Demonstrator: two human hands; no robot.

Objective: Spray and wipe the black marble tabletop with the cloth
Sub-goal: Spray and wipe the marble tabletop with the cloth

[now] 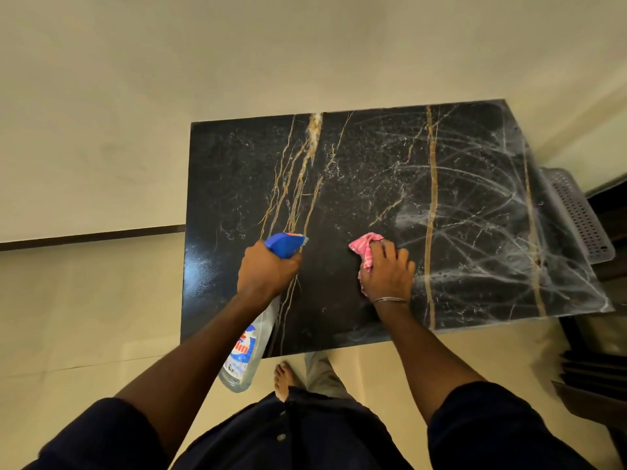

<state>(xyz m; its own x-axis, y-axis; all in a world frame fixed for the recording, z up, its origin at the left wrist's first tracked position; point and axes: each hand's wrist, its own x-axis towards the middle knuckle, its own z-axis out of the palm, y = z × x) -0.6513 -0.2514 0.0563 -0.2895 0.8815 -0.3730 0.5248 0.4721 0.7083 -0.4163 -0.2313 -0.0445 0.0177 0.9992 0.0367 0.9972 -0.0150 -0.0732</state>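
Observation:
The black marble tabletop with gold veins fills the middle of the view. Its right half is covered in whitish wet smear streaks; fine droplets speckle the centre. My left hand grips the neck of a clear spray bottle with a blue trigger head, nozzle pointing away over the table's near middle. My right hand presses a crumpled pink cloth flat onto the marble near the front centre, fingers spread over it. Most of the cloth is hidden under the hand.
A cream wall stands behind and to the left of the table. A grey perforated plastic basket sits past the table's right edge, with dark furniture below it. My bare foot stands on the pale floor at the table's front edge.

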